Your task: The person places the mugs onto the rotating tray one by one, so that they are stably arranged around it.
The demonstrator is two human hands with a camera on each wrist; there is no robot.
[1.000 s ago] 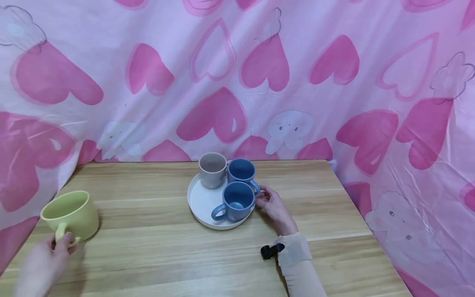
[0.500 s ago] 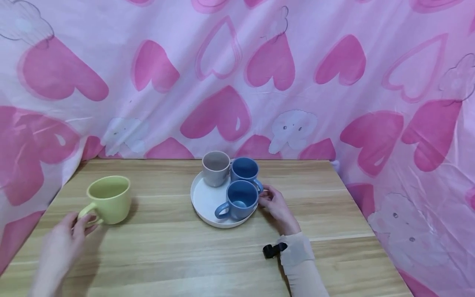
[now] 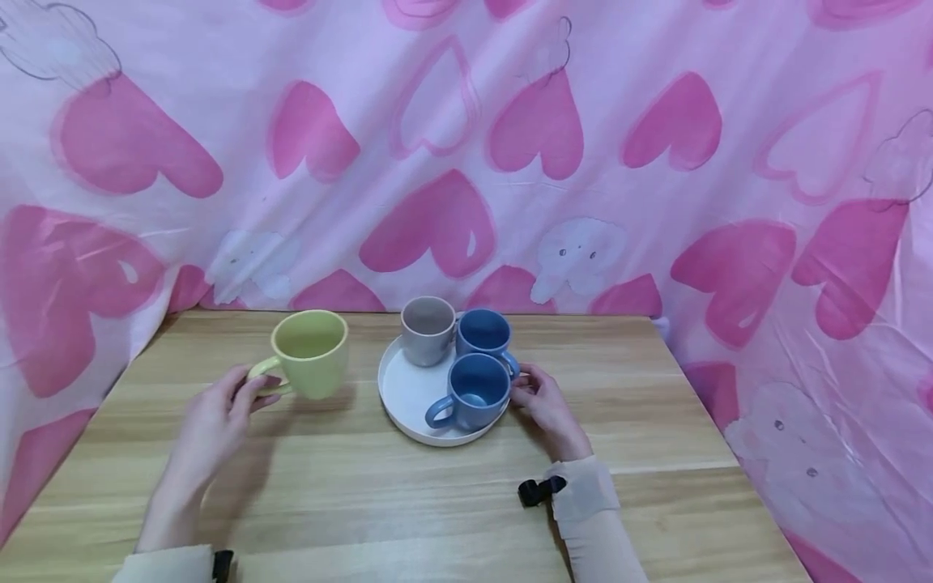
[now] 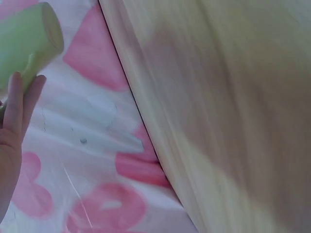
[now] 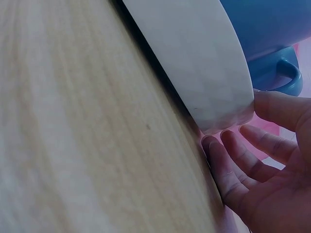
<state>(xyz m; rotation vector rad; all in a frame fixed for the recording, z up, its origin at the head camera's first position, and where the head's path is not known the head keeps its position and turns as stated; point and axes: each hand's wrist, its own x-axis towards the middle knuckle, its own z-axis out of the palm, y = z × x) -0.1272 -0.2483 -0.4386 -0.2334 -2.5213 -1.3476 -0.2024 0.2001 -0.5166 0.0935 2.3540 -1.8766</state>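
Note:
My left hand [image 3: 219, 409] holds a yellow-green mug [image 3: 313, 364] by its handle, upright and raised over the table left of the tray. In the left wrist view the mug [image 4: 24, 41] shows its base, with fingers along its side. A round white tray [image 3: 404, 397] carries a grey mug [image 3: 426, 332] at the back left and two blue mugs on its right side. The front blue mug [image 3: 477, 397] has its handle pointing left; the rear blue mug [image 3: 484, 328] points its handle right. My right hand [image 3: 550, 409] grips the tray's right edge, thumb at the rim and fingertips low on the wall [image 5: 194, 63].
The wooden table [image 3: 379, 518] ends at the back against a pink heart-patterned cloth [image 3: 430, 219], which also hangs along both sides. A black wrist-camera piece [image 3: 541, 491] sits on the right sleeve, and another dark piece [image 3: 222, 563] on the left cuff.
My left hand has carried the yellow-green mug right and toward the back, closer to the tray. My right hand stays at the tray's edge, and the mugs on the tray keep their places.

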